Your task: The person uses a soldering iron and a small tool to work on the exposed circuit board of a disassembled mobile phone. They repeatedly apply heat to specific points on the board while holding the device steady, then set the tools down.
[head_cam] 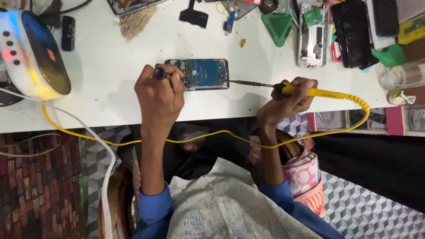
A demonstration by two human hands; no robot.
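An opened phone (203,74) with its blue circuit board exposed lies on the white table (106,66). My left hand (159,95) grips a small tool with a black knob and yellow shaft (160,74) at the phone's left end. My right hand (287,99) holds a yellow-handled soldering iron (318,93). Its thin dark tip (248,82) points left and ends at the phone's right edge. The iron's yellow cord (212,134) loops down under both arms and runs off to the left.
A rounded speaker with coloured lights (33,53) sits at the far left, with a white cable (106,177) trailing from it. At the back are a brush (135,22), a green triangular piece (278,27), another opened phone (313,35), black screens (354,33) and a clear jar (403,75).
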